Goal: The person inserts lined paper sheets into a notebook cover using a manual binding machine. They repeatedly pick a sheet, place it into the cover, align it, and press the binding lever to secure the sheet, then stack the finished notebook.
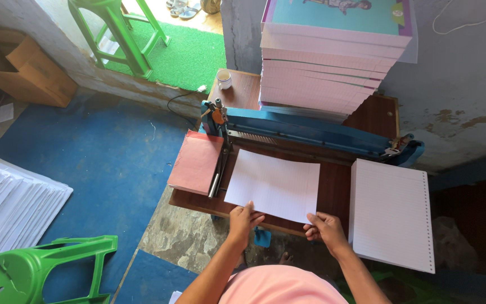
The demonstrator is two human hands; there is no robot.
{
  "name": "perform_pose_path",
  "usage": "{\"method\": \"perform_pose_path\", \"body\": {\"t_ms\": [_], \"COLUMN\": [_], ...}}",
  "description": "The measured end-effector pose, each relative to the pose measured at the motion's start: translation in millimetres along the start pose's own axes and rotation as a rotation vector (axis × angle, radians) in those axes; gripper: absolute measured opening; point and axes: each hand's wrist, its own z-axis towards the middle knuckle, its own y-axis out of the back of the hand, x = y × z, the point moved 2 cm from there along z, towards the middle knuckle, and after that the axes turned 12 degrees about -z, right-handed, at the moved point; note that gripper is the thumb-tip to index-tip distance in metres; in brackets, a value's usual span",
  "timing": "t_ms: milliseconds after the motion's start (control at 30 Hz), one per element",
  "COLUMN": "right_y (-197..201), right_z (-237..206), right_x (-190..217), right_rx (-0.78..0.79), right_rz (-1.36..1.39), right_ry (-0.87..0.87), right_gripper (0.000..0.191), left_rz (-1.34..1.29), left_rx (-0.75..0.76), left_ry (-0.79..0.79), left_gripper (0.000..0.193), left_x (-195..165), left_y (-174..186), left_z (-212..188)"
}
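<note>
A thin stack of white ruled sheets [274, 183] lies flat on the brown wooden table [333, 186], in front of a blue punching machine [310, 130]. My left hand [243, 220] pinches the near left edge of the sheets, thumb on top. The near right corner of the same sheets is gripped by my right hand [326, 228]. To the right lies a thick white ruled stack [390, 213] with a row of punched holes along its right edge. A pink pad [197, 161] rests at the table's left end.
A tall pile of pink-edged books [327, 62] stands behind the machine, a small cup [224, 79] beside it. Green plastic stools [35, 270] [122, 34], a cardboard box [23, 67] and a fanned paper pile [12, 205] sit on the blue floor.
</note>
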Motion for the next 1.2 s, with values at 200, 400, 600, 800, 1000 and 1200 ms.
{"method": "perform_pose_path", "body": {"t_ms": [200, 400, 600, 800, 1000, 1200], "right_y": [2.1, 5.7, 6.1, -0.9, -16.1, -22.8], "right_z": [17.5, 31.5, 39.9, 46.8, 46.8, 45.3], "right_x": [16.1, 38.6, 55.1, 59.5, 57.4, 59.5], "right_rx": [-0.023, -0.016, -0.110, -0.274, -0.251, -0.287], "right_rz": [-0.036, 0.000, 0.072, 0.056, 0.011, -0.018], "right_ry": [-0.086, -0.137, -0.175, -0.003, 0.021, 0.032], "right_gripper": [0.028, 0.025, 0.030, 0.037, 0.039, 0.038], "left_rz": [0.028, -0.011, -0.037, -0.053, -0.091, -0.073], "left_rx": [-0.019, -0.024, -0.045, -0.054, -0.026, -0.043], "left_ry": [0.050, 0.120, 0.136, 0.152, 0.119, 0.181], "left_gripper": [0.035, 0.039, 0.039, 0.039, 0.039, 0.039], "left_x": [-7.1, -21.4, -27.7, -31.5, -40.9, -45.8], "left_y": [-18.5, -39.5, -55.1, -55.8, -47.9, -45.3], "left_z": [15.8, 25.6, 42.3, 52.6, 51.6, 56.1]}}
